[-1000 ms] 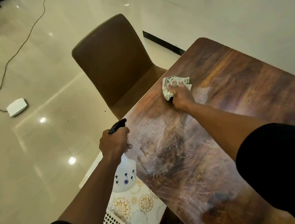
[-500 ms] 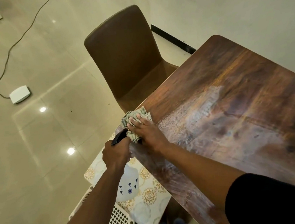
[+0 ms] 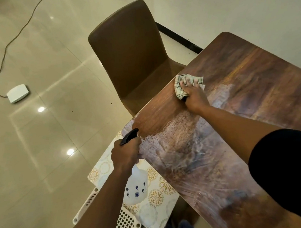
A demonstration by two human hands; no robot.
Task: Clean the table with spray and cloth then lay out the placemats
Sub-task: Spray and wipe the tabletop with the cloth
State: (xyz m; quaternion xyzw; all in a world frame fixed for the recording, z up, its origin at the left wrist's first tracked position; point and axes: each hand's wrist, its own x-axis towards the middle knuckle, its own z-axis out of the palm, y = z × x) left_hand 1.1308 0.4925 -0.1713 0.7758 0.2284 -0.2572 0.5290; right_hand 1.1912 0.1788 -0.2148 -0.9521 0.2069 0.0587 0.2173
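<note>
Bench (image 3: 243, 80): dark wood-grain top, seen from above at one long edge. Wet, streaky film covers the near half; the far half looks drier and darker.

Cloth (image 3: 180, 89): crumpled, pale with a check pattern, lying on the bench close to its left edge, level with the chair seat.

Right hand (image 3: 194, 95): palm down on the cloth, fingers spread flat over it and pressing it to the bench top. Grip open, nothing curled round the fabric. Arm reaches across the wet patch; dark short sleeve at the shoulder.

Spray bottle (image 3: 137, 189): white body with small blue flower marks, black trigger head pointing toward the bench corner. Held off the bench, just outside its near left corner.

Left hand (image 3: 125, 155): grip closed round the neck of the spray bottle, below the black head, knuckles up.

Placemats (image 3: 157, 197): white with gold round motifs, lying flat below the bench edge, under the bottle, on top of a white lattice basket (image 3: 125, 227). How many there are cannot be told.

Chair (image 3: 131, 53): brown, smooth back, tucked at the bench's left side.

Floor (image 3: 39, 141): glossy pale tiles with lamp reflections. A small white box (image 3: 17, 93) lies on it, well left of the chair, with a dark cable (image 3: 4, 52) running away from it.
</note>
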